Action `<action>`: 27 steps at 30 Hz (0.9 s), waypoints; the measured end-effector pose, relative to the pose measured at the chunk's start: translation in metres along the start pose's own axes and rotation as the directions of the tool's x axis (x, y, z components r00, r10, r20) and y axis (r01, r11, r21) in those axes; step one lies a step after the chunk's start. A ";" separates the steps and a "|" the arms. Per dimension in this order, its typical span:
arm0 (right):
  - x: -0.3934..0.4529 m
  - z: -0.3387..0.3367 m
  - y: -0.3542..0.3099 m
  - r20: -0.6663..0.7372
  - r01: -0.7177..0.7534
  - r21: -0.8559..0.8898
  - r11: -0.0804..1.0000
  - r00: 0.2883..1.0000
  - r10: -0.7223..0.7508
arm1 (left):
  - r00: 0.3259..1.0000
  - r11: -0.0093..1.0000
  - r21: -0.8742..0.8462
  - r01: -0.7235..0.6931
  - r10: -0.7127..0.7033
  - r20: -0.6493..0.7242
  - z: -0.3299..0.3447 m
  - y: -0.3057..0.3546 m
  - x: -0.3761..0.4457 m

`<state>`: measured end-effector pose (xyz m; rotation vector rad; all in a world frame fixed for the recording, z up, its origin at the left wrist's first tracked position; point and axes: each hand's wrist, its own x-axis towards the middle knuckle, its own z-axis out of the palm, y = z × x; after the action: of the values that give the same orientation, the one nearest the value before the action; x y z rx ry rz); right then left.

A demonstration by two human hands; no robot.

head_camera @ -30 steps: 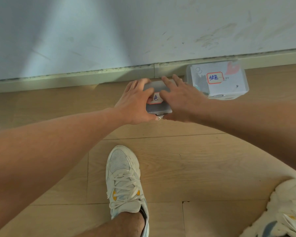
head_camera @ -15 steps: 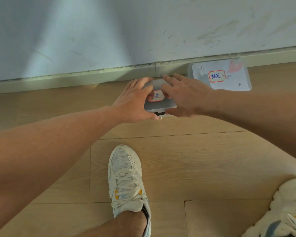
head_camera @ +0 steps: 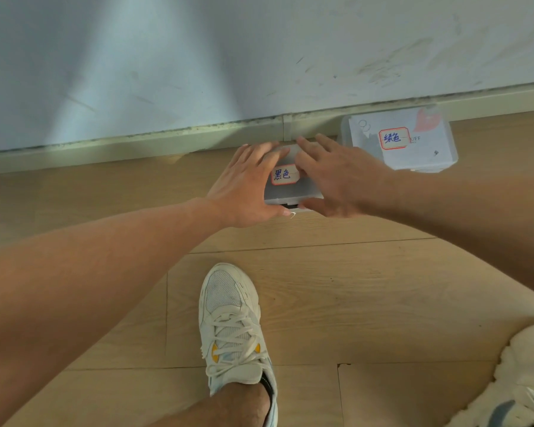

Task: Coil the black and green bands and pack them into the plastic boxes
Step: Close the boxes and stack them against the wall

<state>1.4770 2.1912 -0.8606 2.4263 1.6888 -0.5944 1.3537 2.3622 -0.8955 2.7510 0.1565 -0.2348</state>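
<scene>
A pale wall with a skirting board [head_camera: 167, 143] meets a wooden floor [head_camera: 321, 288]. Against the skirting board stand two plastic boxes. The black-labelled box [head_camera: 285, 192] has both hands on its lid: the left hand [head_camera: 247, 183] and the right hand [head_camera: 336, 180] lie flat with straight fingers, pressing and grasping nothing. The green-labelled box [head_camera: 413, 143] stands just to its right, closed. No bands are visible. I judge the lid is being pressed shut; next, check that the front latch has caught.

bare forearms, cream mesh sneakers [head_camera: 232, 328] with white laces and yellow accents
</scene>
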 end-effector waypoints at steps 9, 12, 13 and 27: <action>-0.007 0.017 -0.001 -0.128 0.008 -0.058 0.998 0.992 -0.015 | 0.998 0.999 -0.045 -0.009 0.012 0.057 -0.006 -0.010 0.001; -0.006 0.016 -0.004 -0.129 -0.020 -0.037 0.999 0.992 0.015 | 0.999 0.999 -0.031 -0.020 0.021 0.045 -0.006 -0.007 0.000; -0.004 0.015 -0.006 -0.127 -0.029 -0.032 0.999 0.992 0.025 | 0.999 0.999 -0.027 -0.019 0.020 0.040 -0.006 -0.006 0.000; 0.004 0.011 -0.004 -0.211 -0.025 0.034 0.999 0.977 0.031 | 0.984 0.999 0.015 -0.045 0.042 0.171 -0.018 -0.014 0.004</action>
<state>1.4719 2.1918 -0.8720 2.6125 1.7284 -0.3729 1.3584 2.3826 -0.8847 2.7336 0.0490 -0.4603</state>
